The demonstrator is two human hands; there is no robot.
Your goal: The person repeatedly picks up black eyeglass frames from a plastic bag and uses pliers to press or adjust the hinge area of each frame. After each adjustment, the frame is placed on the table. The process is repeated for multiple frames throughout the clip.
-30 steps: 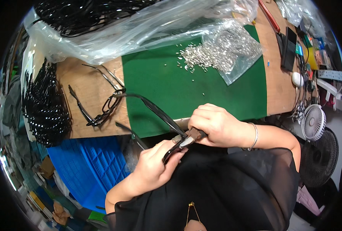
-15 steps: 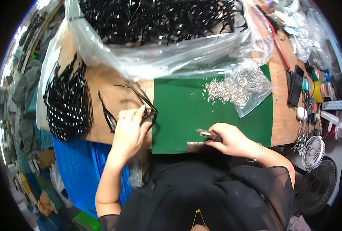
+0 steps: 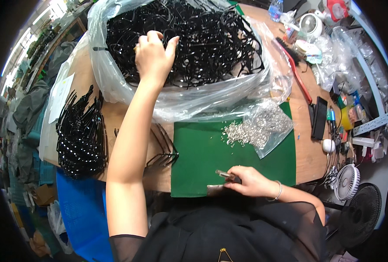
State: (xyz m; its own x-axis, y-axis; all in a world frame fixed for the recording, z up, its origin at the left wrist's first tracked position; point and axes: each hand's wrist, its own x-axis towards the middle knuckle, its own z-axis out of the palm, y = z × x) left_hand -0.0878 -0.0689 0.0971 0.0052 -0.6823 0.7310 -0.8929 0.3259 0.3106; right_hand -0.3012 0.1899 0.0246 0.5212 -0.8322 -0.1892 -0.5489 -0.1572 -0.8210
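Note:
My left hand (image 3: 152, 56) reaches over a heap of thin, glossy black strips (image 3: 211, 48) in a large clear plastic bag (image 3: 194, 105). Its thumb and fingers are apart, and no strip shows clearly in its grasp. In my right hand (image 3: 253, 182) is a pair of pliers (image 3: 229, 175), jaws pointing left, held above the near edge of a green mat (image 3: 194, 144). Small silver metal pieces (image 3: 235, 133) lie spilled on the mat from a clear bag (image 3: 268, 126). A few slender black pieces (image 3: 163, 148) rest beside the mat's left edge, partly behind my left forearm.
A bundle of black strips (image 3: 80, 135) lies on the table's left side, above a blue crate (image 3: 78, 214). Along the right are a red-handled brush (image 3: 298, 81), a black phone (image 3: 319, 118), cables and a small white fan (image 3: 347, 181). A water bottle (image 3: 275, 11) stands far back.
My left hand has left the black pieces by the mat and moved forward over the heap in the bag. My right hand keeps the pliers near the mat's front edge. The view has shifted.

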